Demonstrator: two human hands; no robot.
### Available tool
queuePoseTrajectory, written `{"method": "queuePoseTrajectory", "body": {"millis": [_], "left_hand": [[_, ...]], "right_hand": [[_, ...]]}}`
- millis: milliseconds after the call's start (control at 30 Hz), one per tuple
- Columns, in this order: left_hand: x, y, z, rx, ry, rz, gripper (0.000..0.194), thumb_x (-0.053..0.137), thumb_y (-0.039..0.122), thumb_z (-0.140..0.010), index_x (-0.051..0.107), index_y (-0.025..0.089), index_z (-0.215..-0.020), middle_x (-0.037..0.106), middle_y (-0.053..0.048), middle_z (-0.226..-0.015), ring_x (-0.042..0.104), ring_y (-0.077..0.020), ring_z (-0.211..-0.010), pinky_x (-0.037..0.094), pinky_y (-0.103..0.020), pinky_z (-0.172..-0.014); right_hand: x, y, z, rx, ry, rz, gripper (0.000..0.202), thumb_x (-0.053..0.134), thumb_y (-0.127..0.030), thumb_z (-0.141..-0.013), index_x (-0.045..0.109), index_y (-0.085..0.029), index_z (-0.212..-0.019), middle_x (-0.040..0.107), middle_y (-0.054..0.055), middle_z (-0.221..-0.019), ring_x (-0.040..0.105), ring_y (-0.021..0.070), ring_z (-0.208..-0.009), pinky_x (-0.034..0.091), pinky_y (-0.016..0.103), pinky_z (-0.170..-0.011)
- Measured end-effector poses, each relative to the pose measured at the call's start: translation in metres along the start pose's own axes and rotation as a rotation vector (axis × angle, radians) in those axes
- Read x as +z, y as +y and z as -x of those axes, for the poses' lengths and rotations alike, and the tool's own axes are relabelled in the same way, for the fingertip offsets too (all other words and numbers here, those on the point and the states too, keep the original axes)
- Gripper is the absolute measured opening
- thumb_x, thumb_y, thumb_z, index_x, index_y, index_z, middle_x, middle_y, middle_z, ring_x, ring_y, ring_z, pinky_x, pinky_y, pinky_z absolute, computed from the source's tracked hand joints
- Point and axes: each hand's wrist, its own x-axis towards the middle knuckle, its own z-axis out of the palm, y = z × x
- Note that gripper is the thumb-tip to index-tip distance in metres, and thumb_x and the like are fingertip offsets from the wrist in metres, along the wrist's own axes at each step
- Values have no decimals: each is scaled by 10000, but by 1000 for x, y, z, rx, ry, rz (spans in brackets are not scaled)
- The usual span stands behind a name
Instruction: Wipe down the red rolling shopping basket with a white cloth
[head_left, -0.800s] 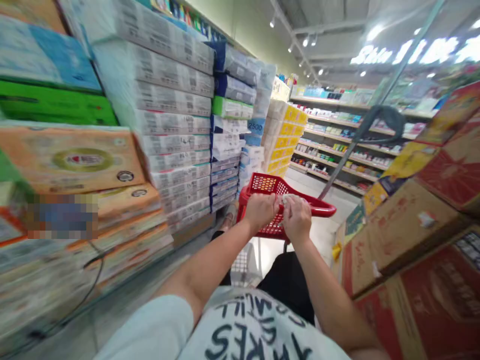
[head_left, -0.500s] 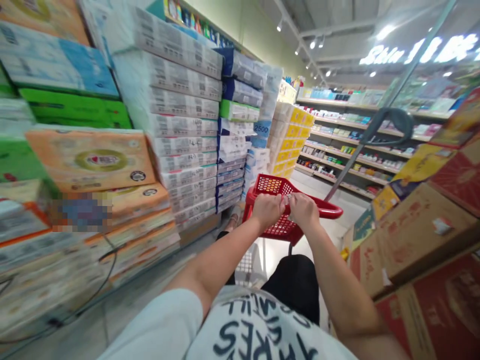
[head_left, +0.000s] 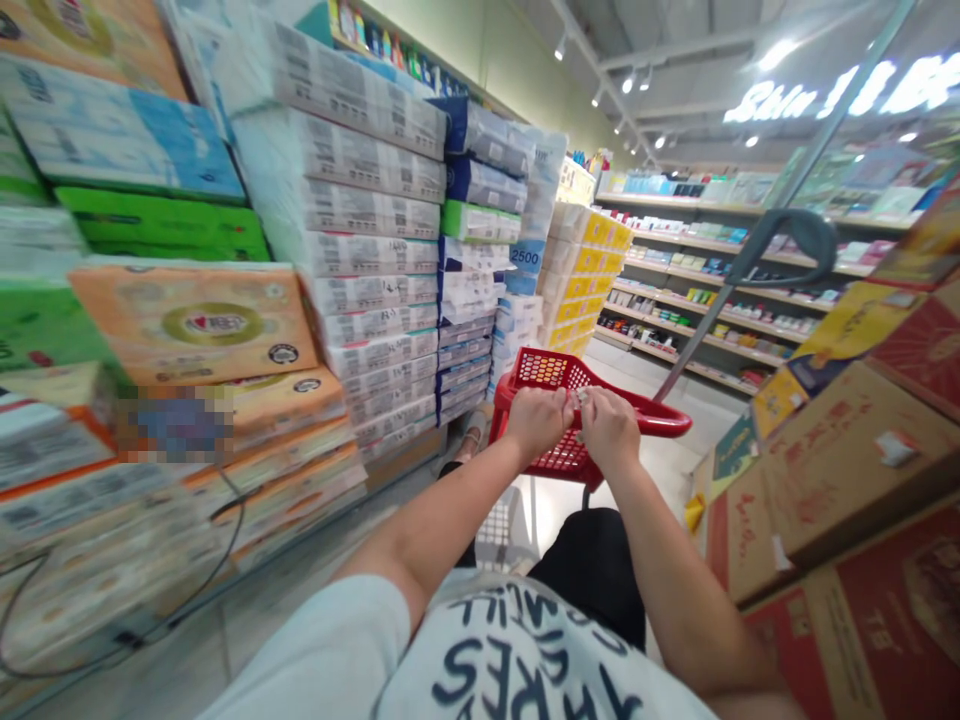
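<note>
Ahead of my body is a red plastic shopping cart [head_left: 559, 462] with a perforated basket and a curved rim. My left hand [head_left: 538, 420] is closed at its near edge, knuckles up. Close beside it, my right hand [head_left: 611, 428] is closed too, and the fingertips of both hands almost meet. Red plastic shows between them, and the undersides of the fingers are hidden. What lies deep in the basket cannot be made out behind my hands. Both arms reach forward, nearly straight.
On the left rise stacks of tissue packs [head_left: 202, 320] and white wrapped packages [head_left: 367, 200]. Cardboard cartons [head_left: 847, 460] are piled at the right. A slanted metal pole with a grey loop handle [head_left: 780, 250] stands beyond the cart. Stocked shelves [head_left: 720, 270] line the back.
My hands keep their hold, barely moving with the cart. The surroundings shift slightly to the right in view, and the picture is a little sharper.
</note>
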Motion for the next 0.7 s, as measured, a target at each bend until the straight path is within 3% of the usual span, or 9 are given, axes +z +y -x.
{"method": "queuePoseTrajectory", "body": {"millis": [100,300,367,533,700], "left_hand": [[0,0,2,-2,7,-6,322,345,328,-978,611,149,-951,697,-85,-808,644,-227,-735,386,-348,-689],[-4,0,2,-4,-39,4,321,379,361,-966,614,148,-1012,703,-83,-833,653,-229,-757,404,-342,-681],[-5,-1,2,2,-42,7,317,381,360,-967,617,151,-1003,705,-78,-829,655,-226,-758,409,-341,-682],[-8,-6,11,34,10,-13,332,376,365,-969,620,149,-1029,707,-86,-856,652,-218,-770,415,-342,-696],[-10,-15,15,68,24,-28,351,364,370,-974,627,145,-1028,699,-94,-836,637,-221,-759,400,-349,-691]], "right_hand": [[-6,-1,11,-28,27,14,311,420,-263,-926,669,-161,-1082,662,96,-1175,578,215,-1098,354,362,-1020],[-22,2,-13,39,-253,95,311,400,-309,-938,694,-211,-911,707,57,-951,629,184,-886,415,283,-803],[-21,2,-21,69,-289,139,318,397,-305,-934,691,-198,-880,701,72,-940,620,189,-883,404,286,-785],[-24,-10,-21,93,-257,207,333,394,-290,-925,685,-162,-825,696,102,-929,596,212,-878,385,313,-780],[-20,-16,-10,-2,-160,154,327,397,-305,-937,693,-178,-883,706,81,-929,605,210,-847,391,325,-808]]}}
